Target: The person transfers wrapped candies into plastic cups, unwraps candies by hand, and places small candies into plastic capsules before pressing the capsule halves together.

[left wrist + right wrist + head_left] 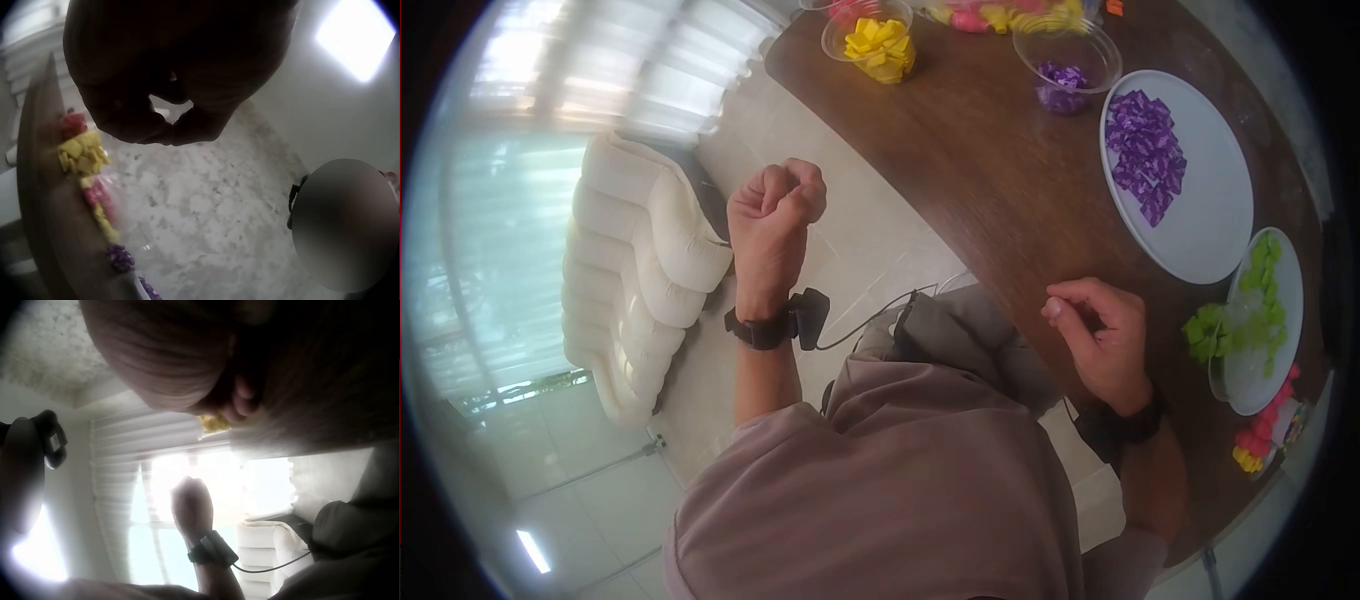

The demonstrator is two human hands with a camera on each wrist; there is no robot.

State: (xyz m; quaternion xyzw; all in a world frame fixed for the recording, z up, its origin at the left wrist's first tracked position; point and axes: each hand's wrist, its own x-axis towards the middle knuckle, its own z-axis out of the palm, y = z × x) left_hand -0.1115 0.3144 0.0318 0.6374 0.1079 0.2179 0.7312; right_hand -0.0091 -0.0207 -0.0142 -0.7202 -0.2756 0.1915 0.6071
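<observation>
My left hand [775,225] is raised off to the left, away from the table, with its fingers curled in. In the left wrist view, thumb and fingertips of the left hand [181,81] meet round a small gap, and nothing shows in it. Beside the near edge of the brown table [960,150] is my right hand [1105,335], its fingers loosely bent and the thumb close to the index finger. No object shows in it. Nearest to it on the table are green pieces [1205,335] and a white plate [1200,235] bearing a heap of purple wrapped pieces [1145,155].
Farther along the table stand a clear bowl of yellow pieces [880,45] and a clear bowl with purple pieces [1062,85]. An oval plate [1250,400] holds more green pieces. Left of the table are a cream padded chair [635,270] and a cable [865,325] from my left wrist.
</observation>
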